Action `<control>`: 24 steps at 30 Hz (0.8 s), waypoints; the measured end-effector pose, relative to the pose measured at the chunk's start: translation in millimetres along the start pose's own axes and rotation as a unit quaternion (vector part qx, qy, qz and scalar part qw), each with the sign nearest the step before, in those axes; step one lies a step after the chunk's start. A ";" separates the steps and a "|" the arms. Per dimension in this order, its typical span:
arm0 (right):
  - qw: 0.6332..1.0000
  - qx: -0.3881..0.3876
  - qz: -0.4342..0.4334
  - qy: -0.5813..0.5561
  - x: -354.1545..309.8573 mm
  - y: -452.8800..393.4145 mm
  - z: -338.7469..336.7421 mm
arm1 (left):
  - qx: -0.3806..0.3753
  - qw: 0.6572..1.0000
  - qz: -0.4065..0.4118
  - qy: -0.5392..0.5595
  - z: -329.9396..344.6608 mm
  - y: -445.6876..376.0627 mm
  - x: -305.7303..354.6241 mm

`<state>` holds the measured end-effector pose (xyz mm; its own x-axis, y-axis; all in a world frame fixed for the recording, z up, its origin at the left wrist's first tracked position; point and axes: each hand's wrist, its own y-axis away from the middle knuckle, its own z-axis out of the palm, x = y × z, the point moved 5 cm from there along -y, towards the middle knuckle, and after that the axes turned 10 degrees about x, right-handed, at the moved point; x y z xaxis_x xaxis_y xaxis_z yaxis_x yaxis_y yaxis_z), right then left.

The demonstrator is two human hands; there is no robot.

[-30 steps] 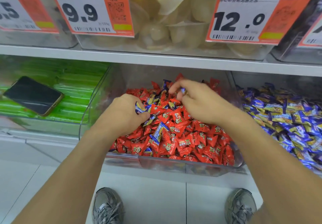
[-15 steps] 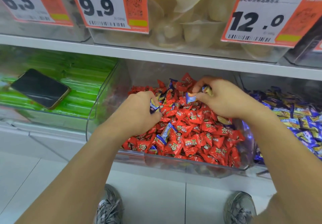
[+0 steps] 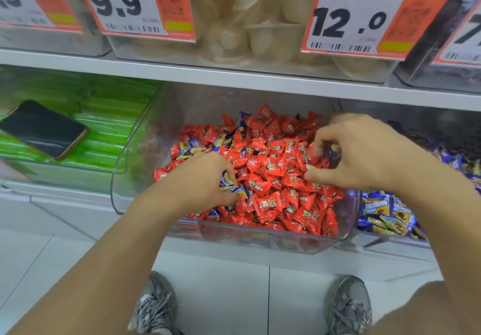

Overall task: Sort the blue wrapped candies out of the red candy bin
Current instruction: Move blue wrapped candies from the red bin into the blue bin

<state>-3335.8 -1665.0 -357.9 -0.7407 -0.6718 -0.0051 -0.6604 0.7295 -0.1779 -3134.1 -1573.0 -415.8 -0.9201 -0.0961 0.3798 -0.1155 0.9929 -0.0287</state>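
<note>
We see both hands down in the clear red bin (image 3: 125, 178) on the lower shelf, over a heap of red candies (image 3: 273, 178). The left hand (image 3: 205, 178) sits at the heap's near left, its fingers curled round several blue candies (image 3: 234, 187) whose wrappers poke out by the thumb. The right hand (image 3: 364, 155) is at the heap's right edge, fingers bent and pinching blue and yellow wrappers (image 3: 333, 152) against the palm; how many it holds we cannot tell. More blue candies lie loose in the red heap: a few at the back left (image 3: 192, 145), one standing up at the back (image 3: 243, 117), one at the front edge (image 3: 212, 213).

Just right of this bin stands the blue bin (image 3: 390, 243), full of blue candies. To the left, a bin of green packets (image 3: 104, 115) carries a dark phone (image 3: 44, 129) lying face up on top. On the upper shelf (image 3: 234, 76) are clear bins of pale sweets with orange price tags, one reading 9.9 (image 3: 117, 3) and one 12.0 (image 3: 348, 22). Below, two grey shoes (image 3: 153, 306) stand on the pale tiled floor (image 3: 221, 282).
</note>
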 end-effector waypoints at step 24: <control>0.991 -0.058 -0.039 -0.116 -77.1 -61.0 69.1 | 0.167 0.968 -0.132 0.132 -25.4 -31.2 -60.6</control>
<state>-3229.8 -1666.6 -414.7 -0.6476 -0.7284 -0.2238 -0.7341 0.6751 -0.0728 -3065.2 -1596.4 -414.4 -0.7199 -0.2782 0.6358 -0.4881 0.8543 -0.1788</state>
